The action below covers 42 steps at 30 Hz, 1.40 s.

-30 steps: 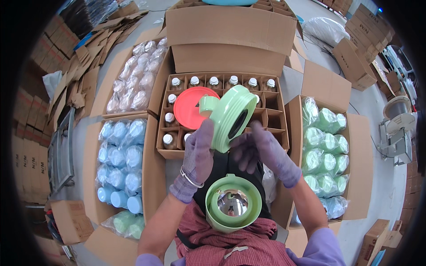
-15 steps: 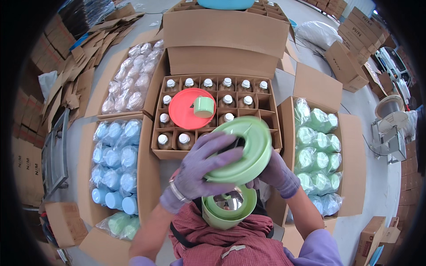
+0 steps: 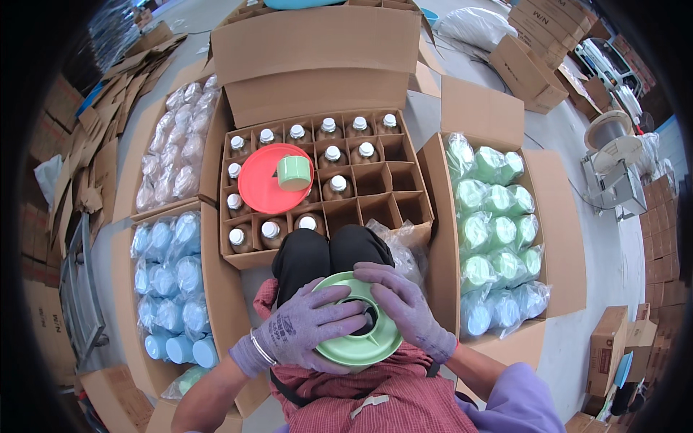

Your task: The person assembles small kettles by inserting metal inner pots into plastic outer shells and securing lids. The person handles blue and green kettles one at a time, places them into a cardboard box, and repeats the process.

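Over my lap sits a light-green round lid point(image 3: 386, 345) with a raised collar and a dark opening in its middle. My left hand point(image 3: 299, 330), in a purple-grey glove, grips its left side, with fingers reaching across the opening. Curled over the right rim is my right hand point(image 3: 410, 312), gloved alike. What lies beneath the lid is hidden. In front, a divided carton point(image 3: 249, 260) holds several bottle-shaped pieces with white caps point(image 3: 329, 125); some cells at its right are bare. A red round plate point(image 3: 253, 180) lies on the caps, with a green cup point(image 3: 294, 170) on it.
At left, cartons hold bagged blue cups point(image 3: 173, 278) and bagged pale pink pieces point(image 3: 177, 148). To the right stands a carton of bagged green cups point(image 3: 498, 231). Clear plastic point(image 3: 404, 249) lies beside my knees. Flattened cardboard point(image 3: 108, 137) and a wire spool point(image 3: 610, 133) stand farther off.
Both hands have brought the green lid down from a tilted, raised position to lie level over my lap. It now covers the green container with the shiny inside. The view has shifted.
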Each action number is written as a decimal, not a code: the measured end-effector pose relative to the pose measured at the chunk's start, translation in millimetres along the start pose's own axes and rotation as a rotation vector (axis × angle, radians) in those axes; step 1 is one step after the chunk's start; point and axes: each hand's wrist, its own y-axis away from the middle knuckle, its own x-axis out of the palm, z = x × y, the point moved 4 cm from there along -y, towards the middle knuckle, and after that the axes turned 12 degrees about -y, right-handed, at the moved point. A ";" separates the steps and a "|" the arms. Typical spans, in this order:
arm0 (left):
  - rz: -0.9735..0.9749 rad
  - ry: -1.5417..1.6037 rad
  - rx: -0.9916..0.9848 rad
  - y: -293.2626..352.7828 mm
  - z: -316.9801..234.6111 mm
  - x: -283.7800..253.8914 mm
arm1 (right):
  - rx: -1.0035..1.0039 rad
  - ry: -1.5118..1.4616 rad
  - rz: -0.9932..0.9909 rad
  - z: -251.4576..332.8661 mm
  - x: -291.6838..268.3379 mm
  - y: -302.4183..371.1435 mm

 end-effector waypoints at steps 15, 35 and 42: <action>-0.486 0.922 -1.032 41.4 20.4 100.8 | -0.188 0.513 0.238 -4.9 -53.4 60.7; -0.202 1.074 -1.165 68.2 4.9 88.3 | -0.157 0.038 0.302 -32.1 -23.0 56.1; -0.521 0.391 -0.508 7.9 -15.7 6.3 | -0.054 -0.036 0.022 8.5 -36.2 26.2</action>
